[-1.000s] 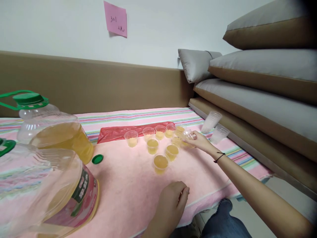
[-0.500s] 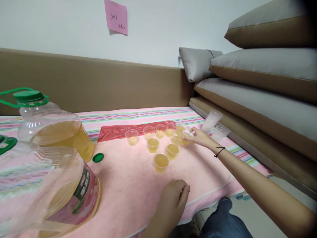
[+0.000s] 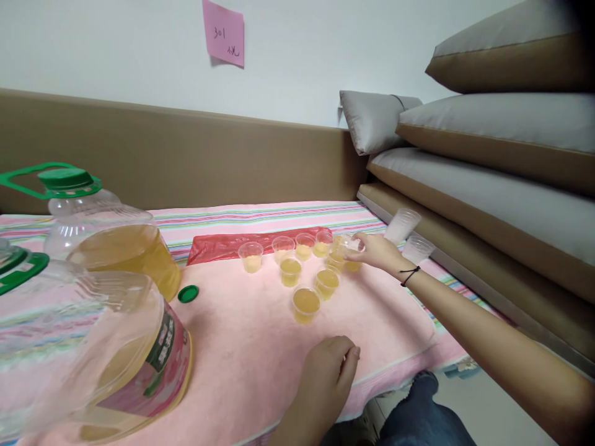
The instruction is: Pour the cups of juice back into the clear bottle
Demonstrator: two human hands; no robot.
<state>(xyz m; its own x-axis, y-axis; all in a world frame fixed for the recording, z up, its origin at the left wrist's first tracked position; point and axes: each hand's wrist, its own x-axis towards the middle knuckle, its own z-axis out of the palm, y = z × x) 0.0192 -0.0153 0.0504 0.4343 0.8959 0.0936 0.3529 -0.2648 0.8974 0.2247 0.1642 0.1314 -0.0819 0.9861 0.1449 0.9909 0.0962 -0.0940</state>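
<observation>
My right hand (image 3: 374, 253) reaches over the far right of the group of cups, its fingers closed on a clear plastic cup (image 3: 349, 243). That cup is close above cups of yellow liquid, and whether it touches them I cannot tell. Around it stand several clear cups of yellow liquid, such as a front cup (image 3: 305, 302), a middle cup (image 3: 327, 283) and one behind (image 3: 290, 271). A back row includes a cup with pale yellow contents (image 3: 251, 257). Near the front edge of the pink towel (image 3: 251, 353), my left hand (image 3: 331, 375) is curled closed, with nothing visible in it.
Two big clear jugs with green tops, a front jug (image 3: 139, 359) and a rear jug (image 3: 125, 248), stand at left. A green cap (image 3: 188, 293) lies beside them. Stacked empty cups (image 3: 402, 224) lean at right by piled cushions (image 3: 493, 173). Red plastic (image 3: 214, 246) lies behind the cups.
My right hand has shifted slightly left with the clear cup, bringing it nearer the back cups. My left hand has stayed in place. The view has moved a little.
</observation>
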